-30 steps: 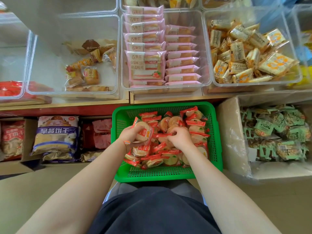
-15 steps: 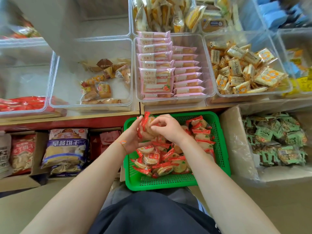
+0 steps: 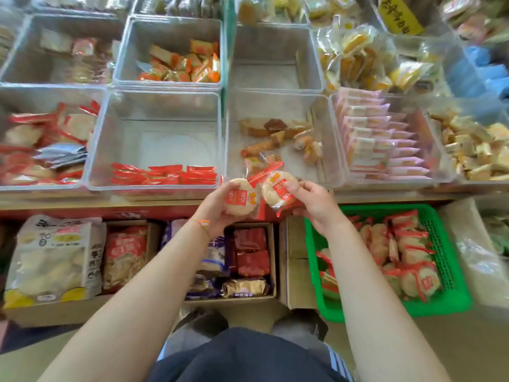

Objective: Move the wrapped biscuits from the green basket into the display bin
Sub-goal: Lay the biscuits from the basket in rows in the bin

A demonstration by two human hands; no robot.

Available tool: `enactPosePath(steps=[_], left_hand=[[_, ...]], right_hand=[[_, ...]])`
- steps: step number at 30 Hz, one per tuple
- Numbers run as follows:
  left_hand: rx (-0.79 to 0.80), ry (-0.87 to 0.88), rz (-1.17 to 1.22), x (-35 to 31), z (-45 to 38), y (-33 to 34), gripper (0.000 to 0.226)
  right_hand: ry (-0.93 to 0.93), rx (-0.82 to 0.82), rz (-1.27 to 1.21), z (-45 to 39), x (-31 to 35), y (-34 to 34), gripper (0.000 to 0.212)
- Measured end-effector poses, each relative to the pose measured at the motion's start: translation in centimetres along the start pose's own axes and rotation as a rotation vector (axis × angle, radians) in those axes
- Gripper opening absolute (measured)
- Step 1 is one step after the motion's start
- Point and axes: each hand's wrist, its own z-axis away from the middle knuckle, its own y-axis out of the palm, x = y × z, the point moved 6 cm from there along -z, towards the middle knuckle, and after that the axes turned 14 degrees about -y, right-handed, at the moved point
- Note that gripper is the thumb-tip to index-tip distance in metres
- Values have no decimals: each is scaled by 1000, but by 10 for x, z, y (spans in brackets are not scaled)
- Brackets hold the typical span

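Observation:
My left hand grips a stack of round wrapped biscuits in red-and-clear wrappers. My right hand pinches another wrapped biscuit right beside it. Both are held up in front of the shelf edge, between a clear display bin with a row of red-wrapped packs along its front and the neighbouring bin. The green basket sits low on the right, with several more wrapped biscuits inside; my right forearm crosses its left part.
Clear bins fill the shelf: mixed pastries in the bin behind my hands, pink packs to the right, red-wrapped biscuits at far left. Cardboard boxes with bagged snacks stand on the floor below the shelf.
Both hands rose out of the green basket with biscuits and moved left and up to the shelf front. My view swung left, so the basket now lies at the right.

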Motion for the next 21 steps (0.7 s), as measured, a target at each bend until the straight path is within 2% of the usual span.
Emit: enactPosePath(steps=[5, 7, 9, 10, 12, 16, 18, 21], left_hand=[[-104, 126, 24, -78, 49, -126, 21], [-135, 178, 18, -104, 61, -163, 28], [-127, 215, -12, -126, 68, -190, 20], [-116, 225, -15, -135, 71, -201, 22], [-103, 237, -13, -148, 73, -221, 31], [-97, 260, -42, -164, 72, -250, 27], [-72, 274, -54, -172, 70, -257, 32], [-74, 289, -75, -183, 65, -270, 45]], right_hand=[[45, -15, -397, -15, 19, 149, 23], [66, -27, -470, -23, 26, 188, 44], [81, -11, -457, -32, 29, 216, 63], [81, 5, -430, -37, 31, 228, 66], [81, 33, -383, -45, 38, 249, 58], [104, 4, -245, -65, 48, 284, 20], [68, -24, -1, -79, 47, 292, 22], [-160, -123, 428, -99, 63, 300, 14]])
